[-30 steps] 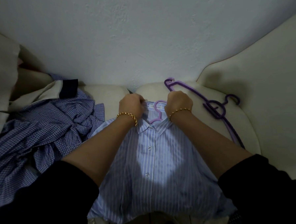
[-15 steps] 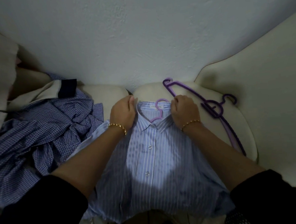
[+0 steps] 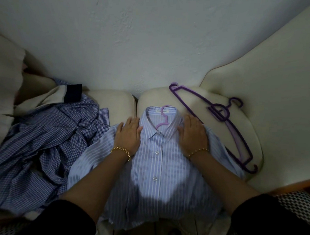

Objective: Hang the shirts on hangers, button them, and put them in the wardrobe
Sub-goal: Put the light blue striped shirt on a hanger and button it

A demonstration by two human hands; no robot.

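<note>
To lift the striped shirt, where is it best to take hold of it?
Probably by the lilac hanger hook, which lies exposed in the open collar of the striped shirt. Come from above at the collar end and hook fingers under it.

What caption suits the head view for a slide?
Left hand and right hand rest flat on the striped shirt over its lilac hanger.

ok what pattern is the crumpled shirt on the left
The crumpled shirt has a small blue-and-white check, clearest in the head view.
</note>
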